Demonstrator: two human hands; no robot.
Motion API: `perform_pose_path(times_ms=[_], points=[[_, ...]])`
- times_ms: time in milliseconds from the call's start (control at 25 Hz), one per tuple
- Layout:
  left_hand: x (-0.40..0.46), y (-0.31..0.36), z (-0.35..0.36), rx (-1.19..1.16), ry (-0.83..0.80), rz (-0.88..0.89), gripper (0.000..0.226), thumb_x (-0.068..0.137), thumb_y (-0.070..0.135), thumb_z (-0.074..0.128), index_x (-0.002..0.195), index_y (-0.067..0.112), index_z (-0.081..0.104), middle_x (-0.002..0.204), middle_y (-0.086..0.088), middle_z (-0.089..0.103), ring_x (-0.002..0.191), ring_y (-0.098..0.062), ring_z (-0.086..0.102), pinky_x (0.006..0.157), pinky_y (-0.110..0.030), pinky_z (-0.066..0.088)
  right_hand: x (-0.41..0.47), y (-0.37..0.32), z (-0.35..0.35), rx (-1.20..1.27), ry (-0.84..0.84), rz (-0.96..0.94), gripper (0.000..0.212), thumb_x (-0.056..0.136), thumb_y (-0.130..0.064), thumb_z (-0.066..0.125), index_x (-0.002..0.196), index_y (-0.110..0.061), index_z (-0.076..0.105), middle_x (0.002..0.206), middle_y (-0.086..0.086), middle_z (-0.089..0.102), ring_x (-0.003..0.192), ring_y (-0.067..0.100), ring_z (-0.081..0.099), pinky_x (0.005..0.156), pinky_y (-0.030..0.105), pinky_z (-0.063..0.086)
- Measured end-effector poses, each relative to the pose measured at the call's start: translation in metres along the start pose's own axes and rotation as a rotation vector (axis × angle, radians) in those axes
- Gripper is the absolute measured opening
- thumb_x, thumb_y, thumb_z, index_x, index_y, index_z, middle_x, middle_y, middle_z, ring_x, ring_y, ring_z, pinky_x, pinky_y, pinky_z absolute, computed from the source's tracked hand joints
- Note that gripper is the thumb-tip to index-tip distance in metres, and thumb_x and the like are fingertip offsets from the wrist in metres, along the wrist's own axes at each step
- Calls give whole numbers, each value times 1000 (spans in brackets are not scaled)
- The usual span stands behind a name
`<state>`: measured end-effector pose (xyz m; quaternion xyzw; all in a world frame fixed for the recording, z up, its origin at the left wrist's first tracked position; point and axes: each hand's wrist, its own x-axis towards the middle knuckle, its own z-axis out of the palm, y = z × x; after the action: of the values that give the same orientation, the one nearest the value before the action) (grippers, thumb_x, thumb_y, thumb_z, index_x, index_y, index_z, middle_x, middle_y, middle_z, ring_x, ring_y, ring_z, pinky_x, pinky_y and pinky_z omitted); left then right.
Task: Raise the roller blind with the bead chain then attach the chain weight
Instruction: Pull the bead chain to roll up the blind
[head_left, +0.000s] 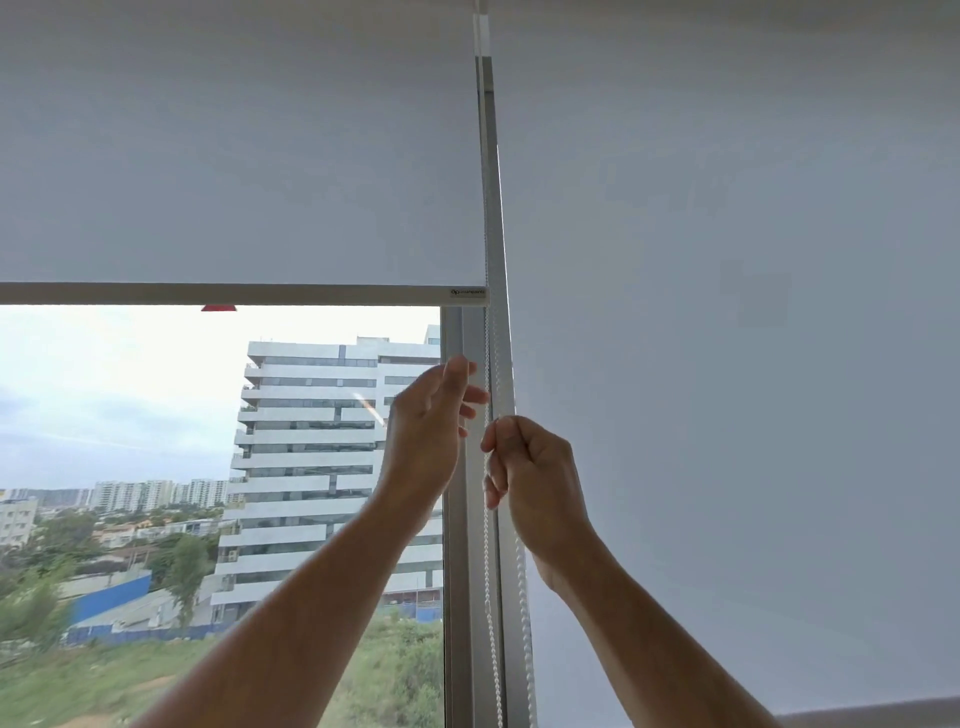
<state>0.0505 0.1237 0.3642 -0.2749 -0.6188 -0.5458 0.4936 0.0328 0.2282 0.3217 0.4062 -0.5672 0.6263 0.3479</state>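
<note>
1. The left roller blind (239, 156) hangs partly raised; its bottom bar (223, 294) sits above the open glass, through which a white multi-storey building (311, 467) shows.
2. A second blind (727, 312) on the right hangs much lower, its bottom edge near the frame's lower right corner.
3. The white bead chain (488, 561) runs down in two strands along the grey window frame (460, 519) between the blinds.
4. The right hand (535, 483) is closed on the chain, thumb and fingers curled together, the right strand entering at its fingertips and leaving below the wrist.
5. The left hand (428, 426) is raised just left of the chain, fingers loosely apart; the fingertips (475, 397) reach the left strand, but whether they pinch it cannot be told.
</note>
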Motion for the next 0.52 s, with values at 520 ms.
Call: perform_pose_path(times_ms=[520], points=[[13,-2,6,-70,-134,-48,19,90,24,66,75,17,75,58,5,67,57,-13,58,59,-17,53,-7,23,-9,11,-150,6,41,105,-24,39,76,-20,68,57,1,67,52,15,63,59,28,53]])
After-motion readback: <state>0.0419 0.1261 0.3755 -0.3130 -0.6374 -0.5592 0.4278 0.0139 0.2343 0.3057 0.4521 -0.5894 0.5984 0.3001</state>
